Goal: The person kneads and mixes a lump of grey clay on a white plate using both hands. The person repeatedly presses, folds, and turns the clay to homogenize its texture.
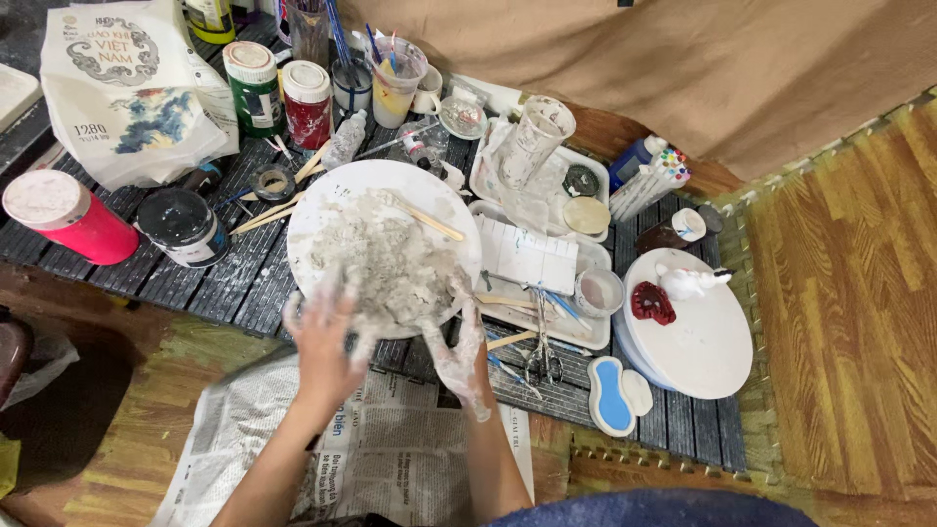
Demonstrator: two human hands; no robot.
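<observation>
Resting on the clay in the plate, left hand (fingers spread) and right hand, seemingly open too.

Packages and labelled containers, dark slatted table

A white printed bag with blue-grey artwork is set far left. Beside it stand a green-labelled jar and a red jar, both white-lidded. A pink tub and a black tub with a white label are laid nearer. Printed newspaper is spread below.

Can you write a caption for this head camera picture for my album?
Two hands knead grey clay on a white plate.
</observation>
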